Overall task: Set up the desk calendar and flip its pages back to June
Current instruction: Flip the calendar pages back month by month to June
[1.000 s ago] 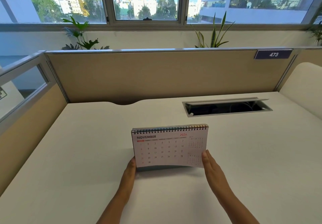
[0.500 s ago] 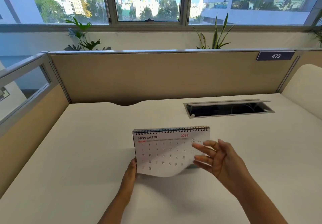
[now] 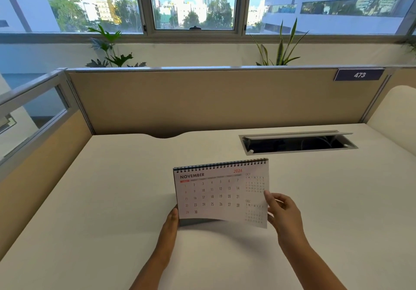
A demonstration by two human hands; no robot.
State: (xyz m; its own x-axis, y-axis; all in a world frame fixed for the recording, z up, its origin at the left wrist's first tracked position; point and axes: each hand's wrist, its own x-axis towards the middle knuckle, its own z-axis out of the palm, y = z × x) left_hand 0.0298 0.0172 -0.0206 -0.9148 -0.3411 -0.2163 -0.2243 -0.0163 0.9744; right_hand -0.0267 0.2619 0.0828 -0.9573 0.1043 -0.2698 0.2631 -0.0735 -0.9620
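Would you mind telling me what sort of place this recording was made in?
Most likely an open-plan office cubicle: a white desk enclosed by beige partition panels, a numbered plate reading 473 on the divider, and a cable hatch set into the desktop.

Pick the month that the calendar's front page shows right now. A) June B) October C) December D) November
D: the front page of the desk calendar has NOVEMBER printed large at its top left, while OCT and DEC appear only as small side grids; the right hand pinches the page's right edge and the left hand steadies the lower left corner.
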